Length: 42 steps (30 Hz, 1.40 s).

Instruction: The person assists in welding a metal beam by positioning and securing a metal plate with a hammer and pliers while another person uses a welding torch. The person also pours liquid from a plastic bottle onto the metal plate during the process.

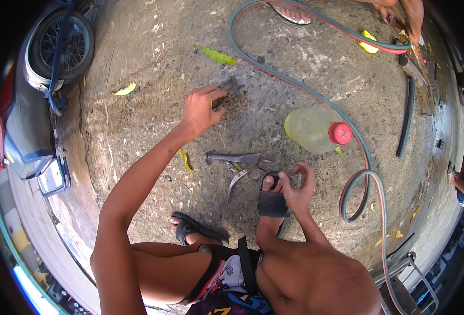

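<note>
My left hand [203, 111] is closed around a small dark piece of metal [229, 88], which it holds low over the concrete; the fingers hide much of the piece. Beside my sandalled foot [272, 202], my right hand [299, 190] has its fingers curled but apart, with nothing visible in them. Between the two hands a pair of locking pliers [237, 159] lies on the ground, its handles spread. A large clear bottle [308, 129] of yellowish liquid, with a red cap [339, 133], lies on its side to the right.
A twin red and green hose [316, 97] loops past the bottle. A dark pipe [408, 118] lies at right. A motorcycle wheel [64, 44] stands at far left. Another person's hand [387, 14] and foot [291, 13] are at the top. Yellow leaves [125, 89] lie scattered.
</note>
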Tool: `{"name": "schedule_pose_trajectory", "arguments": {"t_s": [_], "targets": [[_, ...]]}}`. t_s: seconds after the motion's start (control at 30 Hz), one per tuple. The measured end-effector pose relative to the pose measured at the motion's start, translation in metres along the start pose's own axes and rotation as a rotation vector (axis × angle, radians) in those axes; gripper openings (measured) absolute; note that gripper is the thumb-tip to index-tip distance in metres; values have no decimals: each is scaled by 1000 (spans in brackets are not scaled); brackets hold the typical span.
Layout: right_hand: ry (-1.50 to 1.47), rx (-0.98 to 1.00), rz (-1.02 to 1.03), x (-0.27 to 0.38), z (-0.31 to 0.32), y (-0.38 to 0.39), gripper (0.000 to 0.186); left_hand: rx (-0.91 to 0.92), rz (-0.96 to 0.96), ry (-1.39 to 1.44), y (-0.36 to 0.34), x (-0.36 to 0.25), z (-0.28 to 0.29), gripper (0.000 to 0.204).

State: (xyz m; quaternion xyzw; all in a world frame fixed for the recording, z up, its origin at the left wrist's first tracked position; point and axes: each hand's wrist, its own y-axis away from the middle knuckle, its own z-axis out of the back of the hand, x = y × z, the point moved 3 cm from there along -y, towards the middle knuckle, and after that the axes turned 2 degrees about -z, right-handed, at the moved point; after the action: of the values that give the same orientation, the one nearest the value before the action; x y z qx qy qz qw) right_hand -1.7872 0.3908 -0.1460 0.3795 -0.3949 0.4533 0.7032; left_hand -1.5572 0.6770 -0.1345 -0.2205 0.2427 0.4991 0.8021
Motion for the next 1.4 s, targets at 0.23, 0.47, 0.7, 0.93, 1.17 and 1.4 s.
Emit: {"name": "schedule_pose_trajectory", "arguments": {"t_s": [0.23, 0.47, 0.7, 0.93, 1.17, 1.4], "targets": [[863, 740, 792, 34, -128, -14, 77, 5, 77, -69, -14, 16, 21, 34], [1115, 1015, 694, 35, -162, -32, 99, -2, 76, -75, -26, 22, 30, 25], [982, 1179, 684, 53, -162, -32, 81, -18, 114, -2, -29, 36, 34, 26], [738, 1211, 764, 72, -126, -8, 42, -79, 161, 106, -42, 53, 37, 25], [611, 951, 895, 97, -84, -53, 33, -133, 190, 107, -40, 59, 32, 25], [516, 859, 410, 89, -81, -59, 24, -122, 43, 16, -24, 27, 23, 27]]}}
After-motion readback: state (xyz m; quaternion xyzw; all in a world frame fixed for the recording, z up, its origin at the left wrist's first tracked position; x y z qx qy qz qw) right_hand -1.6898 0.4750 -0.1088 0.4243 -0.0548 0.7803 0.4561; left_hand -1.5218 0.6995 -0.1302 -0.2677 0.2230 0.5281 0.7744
